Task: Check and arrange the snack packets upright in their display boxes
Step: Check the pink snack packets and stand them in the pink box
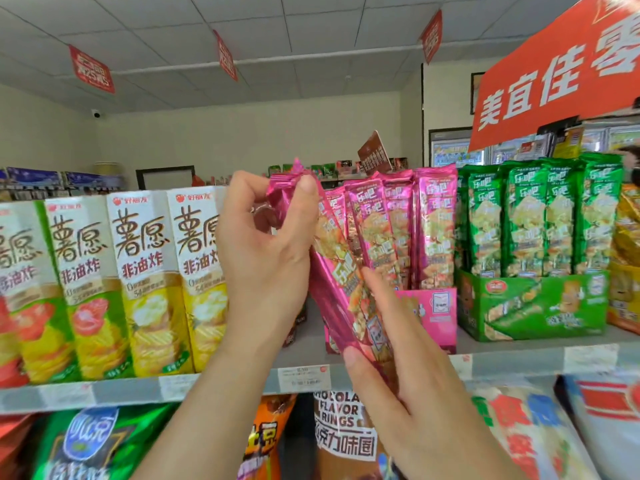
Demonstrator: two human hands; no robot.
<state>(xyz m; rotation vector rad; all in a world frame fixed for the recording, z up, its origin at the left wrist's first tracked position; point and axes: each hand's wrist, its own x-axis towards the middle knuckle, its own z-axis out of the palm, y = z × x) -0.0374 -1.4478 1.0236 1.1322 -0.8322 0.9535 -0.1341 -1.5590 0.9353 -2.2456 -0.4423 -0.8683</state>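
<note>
**Both hands hold pink packets in front of the shelf**

The left hand (266, 258) grips the crimped top end of a bundle of pink packets (341, 282), fingers curled around it and thumb pressed on the front. The right hand (408, 393) holds the bundle's bottom end, with the thumb underneath and the fingers laid along the front. The bundle is tilted, top to the left, and hangs in the air just above the shelf's front edge (138, 389), in front of the left side of the pink display box (429, 317).

More pink packets (426, 230) stand in that box, leaning slightly left. Just beside it on the right, a green display box (533, 306) holds green packets (540, 216) standing upright. Toward the left end of the shelf stands a row of tall chip boxes (138, 282), flush with the front edge. A price tag (304, 377) is fixed to that edge below the left hand. An orange sign (561, 74) hangs at the upper right.
</note>
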